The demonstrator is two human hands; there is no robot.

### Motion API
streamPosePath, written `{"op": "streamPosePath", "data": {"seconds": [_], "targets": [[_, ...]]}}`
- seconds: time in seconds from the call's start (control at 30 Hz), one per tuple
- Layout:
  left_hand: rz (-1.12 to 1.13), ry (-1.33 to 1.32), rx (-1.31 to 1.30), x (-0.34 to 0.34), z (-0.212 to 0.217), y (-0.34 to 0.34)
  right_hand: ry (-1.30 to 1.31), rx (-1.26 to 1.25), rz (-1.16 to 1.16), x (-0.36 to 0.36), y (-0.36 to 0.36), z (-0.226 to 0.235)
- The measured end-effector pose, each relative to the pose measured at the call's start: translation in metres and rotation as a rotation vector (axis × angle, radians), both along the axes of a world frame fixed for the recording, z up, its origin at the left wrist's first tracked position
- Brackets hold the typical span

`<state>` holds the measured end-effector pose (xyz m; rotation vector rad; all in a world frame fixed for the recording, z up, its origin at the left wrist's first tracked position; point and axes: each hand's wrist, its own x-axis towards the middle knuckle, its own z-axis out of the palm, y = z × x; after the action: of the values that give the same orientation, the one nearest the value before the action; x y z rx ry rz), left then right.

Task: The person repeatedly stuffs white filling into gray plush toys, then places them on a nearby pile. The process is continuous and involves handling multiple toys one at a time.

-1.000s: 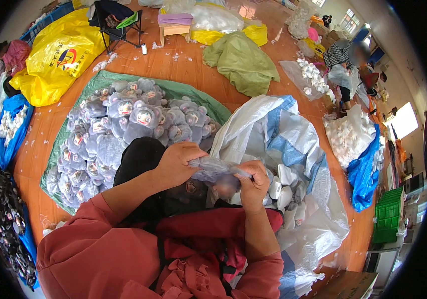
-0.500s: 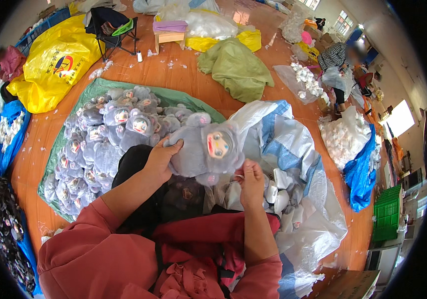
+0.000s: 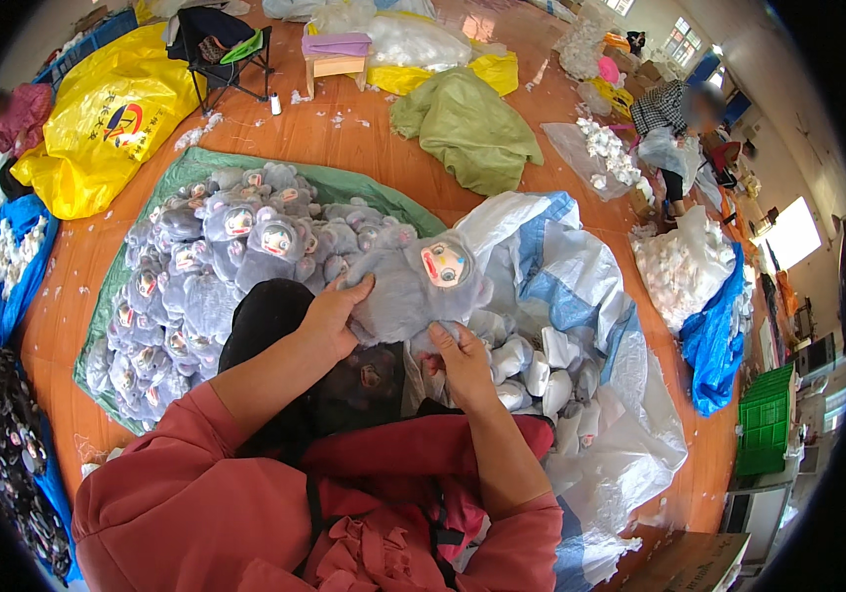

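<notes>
A grey plush doll (image 3: 393, 296) with a painted face is held up over my lap, its head toward the right. My left hand (image 3: 336, 318) grips the doll's lower body, thumb on top. My right hand (image 3: 462, 363) is closed on the doll's near side below the head, with its fingertips partly hidden under the plush. To the left, a heap of similar grey plush dolls (image 3: 211, 296) lies on a green sheet (image 3: 344, 185). By my right hand, a white and blue woven sack (image 3: 581, 286) holds several grey and white pieces (image 3: 541, 370).
An olive cloth (image 3: 467, 128) lies on the wooden floor ahead, near a small wooden stool (image 3: 334, 67) and a folding chair (image 3: 221, 49). A yellow bag (image 3: 107, 118) is at far left. A person in a checked top (image 3: 660, 109) works at far right, beyond a bag of white pieces (image 3: 685, 271).
My right hand has moved left and down from beside the doll's head to its near side. The doll has tilted, with its head rising slightly to the right.
</notes>
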<state>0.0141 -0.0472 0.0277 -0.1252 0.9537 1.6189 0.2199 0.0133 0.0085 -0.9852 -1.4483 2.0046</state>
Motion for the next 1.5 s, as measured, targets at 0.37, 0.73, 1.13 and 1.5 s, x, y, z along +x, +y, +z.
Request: {"op": "streamPosePath", "data": {"seconds": [0.37, 0.73, 1.13, 1.5], "targets": [[0.002, 0.095, 0.1, -0.009, 0.006, 0.0, 0.109, 0.08, -0.036, -0.001, -0.002, 0.003], [0.507, 0.316, 0.292, -0.14, 0.052, -0.053, -0.075, 0.122, -0.116, 0.012, 0.005, 0.005], [1.003, -0.136, -0.386, -0.307, -0.201, -0.163, -0.21, 0.144, 0.069, -0.001, -0.001, 0.005], [0.462, 1.834, -1.029, -0.269, -0.163, -0.137, -0.219, 0.171, 0.075, 0.006, 0.002, 0.002]]}}
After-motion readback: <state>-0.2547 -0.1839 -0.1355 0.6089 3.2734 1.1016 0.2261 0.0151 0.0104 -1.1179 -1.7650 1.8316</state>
